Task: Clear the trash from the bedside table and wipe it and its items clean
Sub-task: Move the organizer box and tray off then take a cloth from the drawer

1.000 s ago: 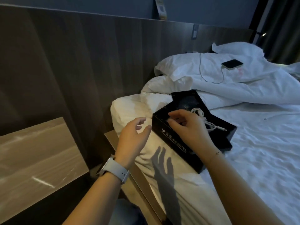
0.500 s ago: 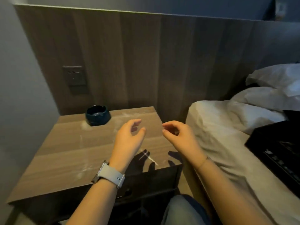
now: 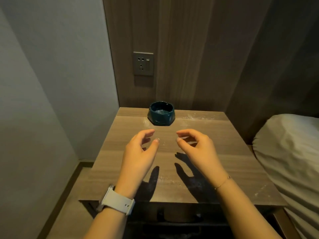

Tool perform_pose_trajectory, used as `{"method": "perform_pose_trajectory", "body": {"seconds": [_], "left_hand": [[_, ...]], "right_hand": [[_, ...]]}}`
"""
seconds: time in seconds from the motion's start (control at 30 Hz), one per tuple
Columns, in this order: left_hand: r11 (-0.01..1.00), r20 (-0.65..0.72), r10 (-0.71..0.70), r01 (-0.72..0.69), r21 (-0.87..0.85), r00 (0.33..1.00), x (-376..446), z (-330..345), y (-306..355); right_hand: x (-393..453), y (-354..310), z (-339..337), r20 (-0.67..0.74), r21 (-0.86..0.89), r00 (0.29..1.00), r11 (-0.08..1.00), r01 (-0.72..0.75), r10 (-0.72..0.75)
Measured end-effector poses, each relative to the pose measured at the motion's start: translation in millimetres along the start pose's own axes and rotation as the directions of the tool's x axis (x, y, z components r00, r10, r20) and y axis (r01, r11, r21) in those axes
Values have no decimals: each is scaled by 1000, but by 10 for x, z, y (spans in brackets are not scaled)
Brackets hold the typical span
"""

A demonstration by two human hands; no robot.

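— What's nearest you, low in the frame?

— Your two forearms. A pale, smooth watch strap [image 3: 117, 202] with two small holes wraps your left wrist; a thin chain bracelet [image 3: 222, 182] crosses your right one.

— And your hands?

— Your left hand [image 3: 139, 152] hovers above the middle of the surface [image 3: 241, 152], fingers loosely curved, holding nothing. Your right hand [image 3: 198, 147] hovers beside it, apart from it, also loosely curled and empty. Both cast dark shadows on the wood.

— What is the surface like?

— A square top of light wood-grain laminate in wide bands, dusted with pale powdery smears along the far edge and near the right front corner.

— Further back?

— A dark teal glazed ashtray [image 3: 161, 115], rounded with faceted sides and notched rim, sits at the far edge, centre of frame. Above it, a grey metal socket plate [image 3: 143, 63] is set in striped wood panelling. I can read no writing anywhere. White rumpled bedding [image 3: 290, 152] lies at right.
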State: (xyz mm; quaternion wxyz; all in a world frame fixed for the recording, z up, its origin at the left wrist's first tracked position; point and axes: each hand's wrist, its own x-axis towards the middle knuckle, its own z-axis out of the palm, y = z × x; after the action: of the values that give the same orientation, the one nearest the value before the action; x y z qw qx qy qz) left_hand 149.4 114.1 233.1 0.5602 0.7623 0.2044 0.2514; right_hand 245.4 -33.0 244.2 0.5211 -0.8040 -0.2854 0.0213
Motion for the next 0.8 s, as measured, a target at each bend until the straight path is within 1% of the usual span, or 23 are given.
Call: {"method": "perform_pose_trajectory", "body": {"seconds": [0.07, 0.13, 0.23, 0.3, 0.37, 0.43, 0.57, 0.7, 0.8], "left_hand": [[998, -17, -32, 32, -48, 999, 148, -53, -88], [998, -33, -39, 37, -44, 999, 293, -95, -150], [999, -56, -28, 27, -31, 998, 466, -134, -207], [999, -60, -31, 29, -27, 998, 538, -155, -238], [999, -67, -34, 33, -22, 997, 588, -176, -264], [999, -70, -40, 39, -14, 997, 620, -194, -282], [999, -75, -45, 43, -22, 996, 636, -221, -280], [998, -73, -59, 59, -10, 996, 599, -222, -254], [998, -63, -58, 57, -13, 996, 526, -208, -201]], "right_hand": [[191, 6, 139, 12, -60, 1000, 998, 21, -20], [424, 29, 263, 35, -206, 996, 975, 85, -80], [808, 66, 421, 76, -418, 986, 893, 166, -147], [1040, 95, 494, 92, -510, 987, 846, 158, -129], [1225, 148, 550, 117, -570, 990, 811, 132, -79], [1340, 214, 603, 144, -596, 989, 794, 123, -44], [1422, 311, 688, 148, -608, 985, 778, 159, -85], [1345, 290, 646, 151, -575, 983, 800, 173, -105], [1107, 219, 511, 141, -523, 981, 832, 187, -131]]}}
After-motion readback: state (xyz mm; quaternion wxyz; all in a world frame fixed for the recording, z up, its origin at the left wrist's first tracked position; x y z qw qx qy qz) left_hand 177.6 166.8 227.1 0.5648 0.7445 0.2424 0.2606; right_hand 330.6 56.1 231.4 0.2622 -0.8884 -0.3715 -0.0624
